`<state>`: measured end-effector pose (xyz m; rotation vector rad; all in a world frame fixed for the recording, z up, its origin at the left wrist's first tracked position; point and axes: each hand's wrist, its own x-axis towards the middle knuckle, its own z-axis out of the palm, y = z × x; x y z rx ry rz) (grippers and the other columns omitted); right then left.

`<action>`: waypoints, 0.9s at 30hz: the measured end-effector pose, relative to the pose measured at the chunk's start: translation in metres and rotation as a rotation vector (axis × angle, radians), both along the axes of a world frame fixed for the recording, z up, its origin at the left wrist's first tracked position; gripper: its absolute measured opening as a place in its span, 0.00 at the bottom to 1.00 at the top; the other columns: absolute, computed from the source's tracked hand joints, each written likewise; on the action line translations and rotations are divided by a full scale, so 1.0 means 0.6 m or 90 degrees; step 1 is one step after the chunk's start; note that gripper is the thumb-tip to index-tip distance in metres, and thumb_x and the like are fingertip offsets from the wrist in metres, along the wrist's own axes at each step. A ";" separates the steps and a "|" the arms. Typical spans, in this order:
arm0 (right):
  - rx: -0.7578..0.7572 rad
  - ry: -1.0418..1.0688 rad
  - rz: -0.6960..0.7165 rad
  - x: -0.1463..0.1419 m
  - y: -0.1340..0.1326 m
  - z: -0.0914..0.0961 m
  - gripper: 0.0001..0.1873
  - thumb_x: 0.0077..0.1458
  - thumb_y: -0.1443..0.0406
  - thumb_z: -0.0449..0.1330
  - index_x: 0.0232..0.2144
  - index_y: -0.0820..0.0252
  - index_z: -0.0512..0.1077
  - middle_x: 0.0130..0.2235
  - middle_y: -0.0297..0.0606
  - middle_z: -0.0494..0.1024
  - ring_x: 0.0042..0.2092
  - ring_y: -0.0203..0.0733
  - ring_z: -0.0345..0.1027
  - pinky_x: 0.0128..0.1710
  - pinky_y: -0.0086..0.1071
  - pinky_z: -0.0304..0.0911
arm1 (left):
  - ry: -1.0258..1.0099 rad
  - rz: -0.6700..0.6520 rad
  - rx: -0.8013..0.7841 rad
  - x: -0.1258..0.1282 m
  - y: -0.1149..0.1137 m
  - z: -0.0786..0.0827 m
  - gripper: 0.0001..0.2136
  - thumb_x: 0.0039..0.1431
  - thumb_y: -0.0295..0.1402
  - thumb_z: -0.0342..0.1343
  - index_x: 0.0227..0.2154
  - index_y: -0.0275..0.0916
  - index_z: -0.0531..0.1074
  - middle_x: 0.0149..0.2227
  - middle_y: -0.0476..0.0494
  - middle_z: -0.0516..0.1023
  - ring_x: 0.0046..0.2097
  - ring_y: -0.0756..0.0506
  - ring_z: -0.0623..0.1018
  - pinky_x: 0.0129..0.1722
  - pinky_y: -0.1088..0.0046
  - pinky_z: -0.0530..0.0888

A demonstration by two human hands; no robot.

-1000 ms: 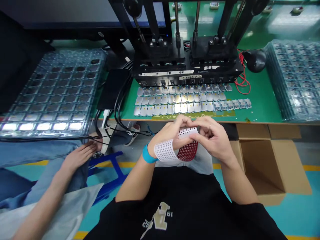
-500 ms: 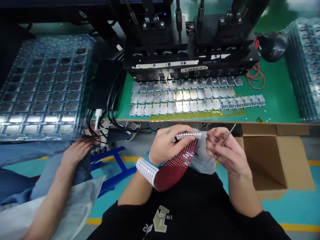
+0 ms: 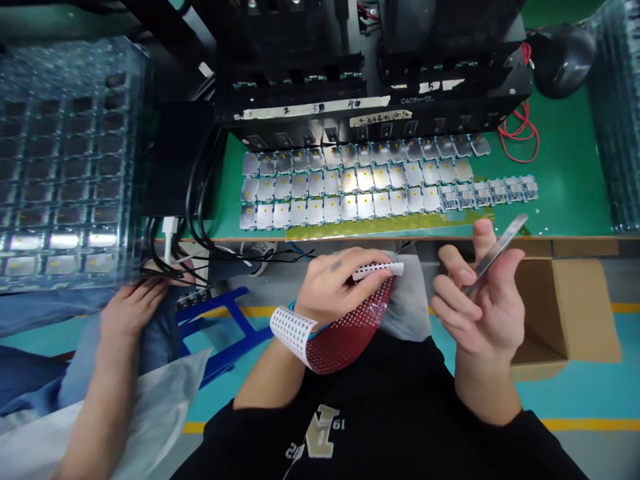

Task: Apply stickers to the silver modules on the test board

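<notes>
My left hand [image 3: 333, 287] is closed on a curled sticker sheet [image 3: 350, 343]. Rows of small holes or dots run across its white face, and its other side is dark red. The sheet's upper edge is folded over my fingers, while the lower end curls back by my wrist. Off to the right, my right hand [image 3: 480, 300] has its palm turned up and holds metal tweezers [image 3: 500, 247] between thumb and fingers. The tweezers slant up toward the table edge. Beyond both hands, small circuit boards with silver covers [image 3: 330, 200] lie in three rows.
A black test fixture [image 3: 310, 120] with switches stands behind the boards. Stacked clear trays [image 3: 65, 200] are at left, and more trays [image 3: 615, 133] at right. An open cardboard box [image 3: 585, 307] is below the table. Another person's hand [image 3: 133, 307] rests at left, near black cables [image 3: 193, 193].
My right hand has opened out and turned palm up, swinging the tweezers toward the table edge. My left hand keeps the sheet nearly still. The view has shifted slightly.
</notes>
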<state>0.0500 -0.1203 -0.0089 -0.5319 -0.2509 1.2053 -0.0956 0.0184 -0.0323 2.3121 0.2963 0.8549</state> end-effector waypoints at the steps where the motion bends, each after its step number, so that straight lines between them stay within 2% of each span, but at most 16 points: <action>1: -0.007 0.006 0.009 0.000 0.003 0.006 0.11 0.66 0.52 0.58 0.46 0.45 0.75 0.30 0.29 0.57 0.22 0.26 0.45 0.21 0.18 0.59 | -0.001 0.003 0.002 0.000 0.000 0.000 0.04 0.67 0.32 0.58 0.41 0.38 0.74 0.37 0.50 0.83 0.36 0.54 0.82 0.39 0.82 0.78; 3: -0.028 -0.005 0.015 0.000 0.009 0.016 0.05 0.61 0.60 0.64 0.40 0.51 0.76 0.30 0.30 0.58 0.26 0.27 0.52 0.27 0.19 0.63 | -0.002 0.008 0.003 0.001 0.001 0.002 0.04 0.67 0.31 0.58 0.41 0.38 0.74 0.37 0.50 0.83 0.36 0.54 0.82 0.39 0.82 0.78; 5: -0.032 -0.044 0.011 0.002 0.014 0.023 0.09 0.56 0.69 0.66 0.40 0.53 0.76 0.33 0.32 0.59 0.30 0.28 0.57 0.29 0.19 0.65 | 0.005 0.011 0.007 0.000 0.001 0.004 0.04 0.66 0.31 0.59 0.41 0.38 0.74 0.37 0.50 0.83 0.36 0.54 0.82 0.39 0.82 0.77; 7: -0.011 -0.111 -0.023 0.004 0.020 0.026 0.14 0.56 0.72 0.63 0.44 0.53 0.77 0.34 0.33 0.59 0.32 0.28 0.61 0.29 0.19 0.67 | 0.017 0.008 0.010 -0.001 0.001 0.007 0.04 0.66 0.31 0.59 0.41 0.38 0.74 0.37 0.50 0.83 0.36 0.54 0.82 0.39 0.82 0.77; 10: 0.029 -0.243 -0.116 0.002 0.031 0.022 0.12 0.60 0.69 0.63 0.47 0.56 0.77 0.34 0.33 0.61 0.34 0.30 0.66 0.35 0.23 0.73 | 0.027 -0.002 0.005 -0.003 0.001 0.012 0.04 0.66 0.31 0.59 0.41 0.38 0.74 0.37 0.50 0.83 0.37 0.54 0.82 0.39 0.82 0.78; 12: 0.023 -0.340 -0.193 -0.003 0.039 0.015 0.11 0.61 0.65 0.66 0.47 0.55 0.78 0.34 0.32 0.64 0.36 0.33 0.70 0.43 0.31 0.76 | 0.028 -0.003 0.004 -0.004 0.000 0.015 0.04 0.66 0.31 0.59 0.41 0.38 0.74 0.37 0.51 0.83 0.36 0.54 0.82 0.39 0.82 0.78; 14: -0.009 -0.422 -0.283 -0.011 0.045 0.006 0.11 0.59 0.63 0.68 0.45 0.54 0.77 0.35 0.32 0.67 0.38 0.36 0.73 0.47 0.38 0.77 | 0.027 0.002 0.007 -0.004 -0.002 0.018 0.04 0.66 0.31 0.59 0.41 0.38 0.74 0.36 0.51 0.83 0.35 0.54 0.82 0.38 0.82 0.78; 18: -0.059 -0.506 -0.414 -0.030 0.048 -0.007 0.08 0.59 0.62 0.68 0.39 0.52 0.74 0.36 0.31 0.72 0.35 0.37 0.75 0.39 0.37 0.79 | 0.018 0.004 0.004 -0.003 -0.004 0.023 0.04 0.67 0.32 0.58 0.40 0.39 0.75 0.35 0.51 0.84 0.34 0.54 0.82 0.38 0.82 0.79; 22: -0.133 -0.531 -0.418 -0.042 0.043 -0.007 0.10 0.59 0.61 0.68 0.38 0.49 0.69 0.34 0.30 0.72 0.33 0.37 0.74 0.39 0.40 0.80 | 0.014 -0.002 0.004 -0.003 -0.004 0.027 0.03 0.66 0.32 0.59 0.40 0.38 0.74 0.36 0.51 0.84 0.35 0.54 0.83 0.38 0.83 0.79; 27: -0.164 -0.569 -0.439 -0.043 0.037 -0.008 0.12 0.60 0.59 0.68 0.37 0.49 0.67 0.31 0.29 0.70 0.28 0.36 0.71 0.35 0.40 0.80 | 0.027 -0.001 -0.005 -0.003 -0.005 0.029 0.03 0.67 0.32 0.58 0.40 0.39 0.74 0.35 0.50 0.84 0.34 0.53 0.82 0.37 0.82 0.79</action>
